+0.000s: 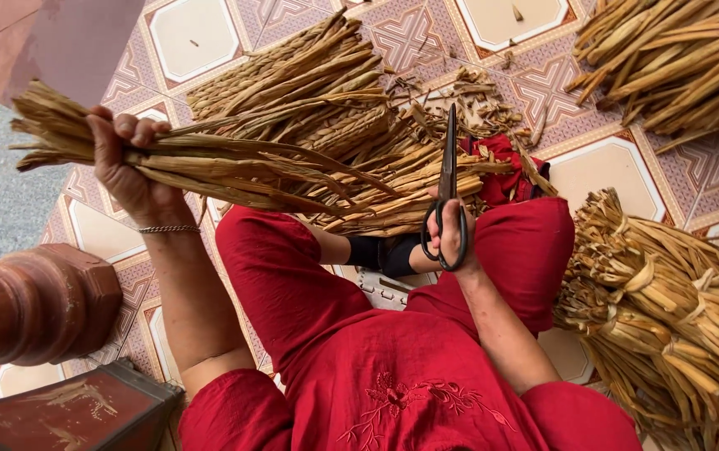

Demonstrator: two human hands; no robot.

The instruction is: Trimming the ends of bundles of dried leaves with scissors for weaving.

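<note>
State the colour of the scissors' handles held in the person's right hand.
Black, seen in the head view: the scissors have dark looped handles around the right hand fingers.

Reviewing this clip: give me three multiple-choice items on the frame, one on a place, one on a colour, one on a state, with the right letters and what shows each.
1. Where do the tied bundles of dried stalks lie?
A. On the tiled floor, by the person's right side
B. On the person's lap
C. On top of the brown post

2. What colour are the handles of the scissors?
A. Red
B. Black
C. Yellow

3. How do the scissor blades stand?
A. Wide apart
C. Broken off
B. Closed together, pointing away from the person

Answers: 1 A, they rest on the patterned floor by the right knee. 2 B, the loops around the right hand fingers are black. 3 B, the blades form one dark line, while the left hand grips a sheaf of stalks.
</note>
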